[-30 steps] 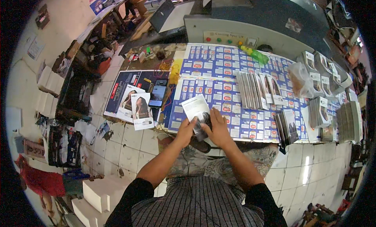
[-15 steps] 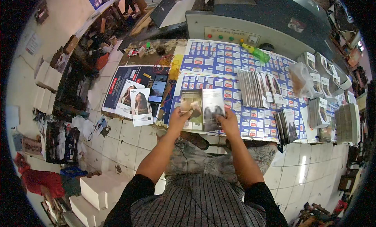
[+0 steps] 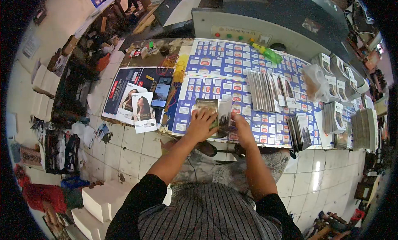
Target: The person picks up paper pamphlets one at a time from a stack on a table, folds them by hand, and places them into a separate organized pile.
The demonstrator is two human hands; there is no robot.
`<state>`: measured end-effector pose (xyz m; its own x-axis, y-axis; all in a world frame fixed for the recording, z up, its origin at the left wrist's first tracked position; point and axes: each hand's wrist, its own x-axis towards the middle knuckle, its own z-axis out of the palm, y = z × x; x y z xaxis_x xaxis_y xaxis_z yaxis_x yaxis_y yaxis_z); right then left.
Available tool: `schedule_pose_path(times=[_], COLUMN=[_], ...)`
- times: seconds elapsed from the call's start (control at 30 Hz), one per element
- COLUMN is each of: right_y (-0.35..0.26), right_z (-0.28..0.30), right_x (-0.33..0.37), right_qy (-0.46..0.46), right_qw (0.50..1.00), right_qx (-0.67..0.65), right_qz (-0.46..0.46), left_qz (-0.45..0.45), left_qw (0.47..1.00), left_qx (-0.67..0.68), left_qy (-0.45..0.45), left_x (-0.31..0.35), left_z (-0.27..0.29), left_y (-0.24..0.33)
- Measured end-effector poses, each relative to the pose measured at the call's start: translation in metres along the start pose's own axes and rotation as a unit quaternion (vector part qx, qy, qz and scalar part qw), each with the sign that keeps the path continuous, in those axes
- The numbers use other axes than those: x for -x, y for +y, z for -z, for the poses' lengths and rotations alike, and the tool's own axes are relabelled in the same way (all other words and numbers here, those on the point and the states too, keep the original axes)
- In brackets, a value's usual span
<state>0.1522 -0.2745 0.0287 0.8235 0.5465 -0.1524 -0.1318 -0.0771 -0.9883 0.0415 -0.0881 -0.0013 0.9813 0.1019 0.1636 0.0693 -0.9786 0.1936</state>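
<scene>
An open booklet [image 3: 224,109] lies near the front edge of the printed blue-and-white sheets [image 3: 199,70], with a dark left page and a pale right page bearing a grey photo. My left hand [image 3: 202,124] rests on the left page, its fingers stretched out and apart. At the booklet's right edge, my right hand [image 3: 243,131] pinches the pale page, which looks narrower and tilted up; its fingertips are partly hidden. To the left lie a white card with a portrait [image 3: 143,111] and a smartphone [image 3: 161,94] with a lit screen.
Upright rows of booklets [image 3: 261,90] stand beyond my right hand, and a smaller group [image 3: 299,132] sits nearer the front edge. Taller stacks [image 3: 365,128], a clear plastic bag [image 3: 315,82] and a green bottle [image 3: 271,55] are farther right. A machine panel [image 3: 236,30] borders the back.
My left hand has moved from gripping the left page's edge to lying flat across it. The right page has tilted up and narrowed in view, with my right hand still at its edge.
</scene>
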Motion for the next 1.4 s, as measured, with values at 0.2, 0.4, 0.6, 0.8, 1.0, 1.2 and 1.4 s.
schedule_pose_path(times=[0.2,0.4,0.6,0.8,1.0,1.2,1.4], right_y=[0.015,0.022,0.021,0.021,0.014,0.023,0.025], right_z=[0.002,-0.040,-0.050,-0.050,-0.069,-0.071,-0.067], right_x=[-0.025,-0.026,-0.028,-0.030,-0.032,-0.033,-0.033], right_qy=[-0.144,-0.103,-0.143,-0.160,-0.188,-0.159,-0.159], right_qw=[0.980,0.826,0.803,0.796,0.762,0.765,0.763], right_qx=[0.121,0.483,0.516,0.514,0.554,0.541,0.552], right_qz=[-0.066,0.271,0.261,0.278,0.278,0.310,0.296], left_qz=[-0.002,0.017,0.029,0.056,0.048,0.042,0.019], left_qw=[1.000,0.982,0.973,0.998,0.997,0.998,0.993], left_qx=[0.003,0.185,0.209,0.013,0.001,0.029,0.064], left_qy=[-0.007,-0.046,-0.094,-0.005,-0.064,-0.045,-0.095], left_x=[-0.004,0.006,0.016,0.031,0.037,0.040,0.036], left_z=[0.007,0.033,0.001,0.023,0.017,0.010,0.027], left_y=[-0.001,-0.020,-0.048,-0.080,-0.090,-0.094,-0.091])
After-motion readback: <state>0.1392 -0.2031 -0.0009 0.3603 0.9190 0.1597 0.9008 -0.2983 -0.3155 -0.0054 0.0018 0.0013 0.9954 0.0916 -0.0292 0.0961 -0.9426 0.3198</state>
